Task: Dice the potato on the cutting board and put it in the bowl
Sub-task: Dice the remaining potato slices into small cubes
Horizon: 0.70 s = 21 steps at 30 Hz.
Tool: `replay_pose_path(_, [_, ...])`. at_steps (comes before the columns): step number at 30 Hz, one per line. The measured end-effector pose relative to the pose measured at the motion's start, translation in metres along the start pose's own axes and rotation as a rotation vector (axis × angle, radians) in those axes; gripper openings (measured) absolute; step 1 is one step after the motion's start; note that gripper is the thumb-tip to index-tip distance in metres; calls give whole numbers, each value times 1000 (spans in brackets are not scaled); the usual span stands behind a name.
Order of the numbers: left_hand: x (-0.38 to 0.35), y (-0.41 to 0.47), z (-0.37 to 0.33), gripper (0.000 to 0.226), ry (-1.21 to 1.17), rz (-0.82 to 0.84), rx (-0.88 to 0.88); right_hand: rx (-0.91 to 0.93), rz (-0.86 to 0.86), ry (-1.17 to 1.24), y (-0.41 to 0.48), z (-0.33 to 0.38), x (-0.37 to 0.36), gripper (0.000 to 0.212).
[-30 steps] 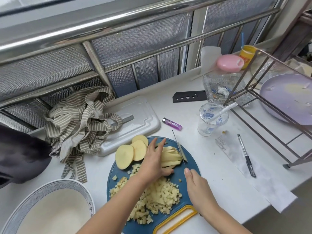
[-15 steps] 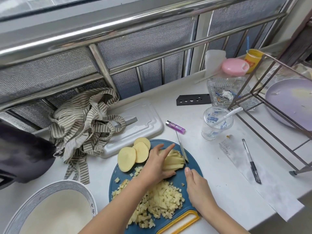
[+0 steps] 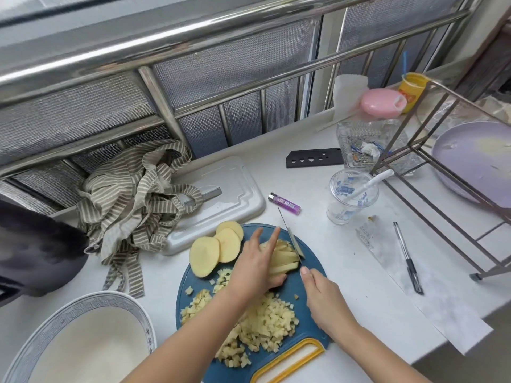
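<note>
Three potato slices (image 3: pixel 218 250) lie on the blue cutting board (image 3: pixel 315 266); left hand (image 3: pixel 257 265) presses flat on the strips (image 3: pixel 284 258); right hand (image 3: pixel 323 299) grips the knife (image 3: pixel 293 239).

The right hand (image 3: pixel 325 301) covers the knife (image 3: pixel 293 239) handle, so its grip can't be seen. The left hand (image 3: pixel 255 262) hides part of the potato strips (image 3: pixel 284 258). The bowl (image 3: pixel 69 322) runs off the bottom edge. Words on the cup (image 3: pixel 349 196) are too small to read.
</note>
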State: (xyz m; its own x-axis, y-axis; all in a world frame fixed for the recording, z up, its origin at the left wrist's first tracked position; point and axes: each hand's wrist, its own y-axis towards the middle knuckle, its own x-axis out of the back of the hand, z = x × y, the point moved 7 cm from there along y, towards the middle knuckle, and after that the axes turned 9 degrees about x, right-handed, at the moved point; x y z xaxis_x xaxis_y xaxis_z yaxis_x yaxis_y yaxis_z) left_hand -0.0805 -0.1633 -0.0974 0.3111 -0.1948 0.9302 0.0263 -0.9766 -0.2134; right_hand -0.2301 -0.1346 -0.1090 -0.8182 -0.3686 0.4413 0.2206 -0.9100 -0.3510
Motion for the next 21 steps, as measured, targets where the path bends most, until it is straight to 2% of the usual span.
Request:
replay_pose_path(9, [0, -1, 3, 94, -16, 9, 10, -111, -61, 188, -14, -14, 12, 46])
replay_pose_path(15, [1, -1, -3, 90, 91, 15, -44, -100, -17, 172, -18, -9, -11, 47])
replay_pose_path(21, [0, -2, -5, 82, 79, 5, -64, -52, -4, 104, -13, 0, 7, 46])
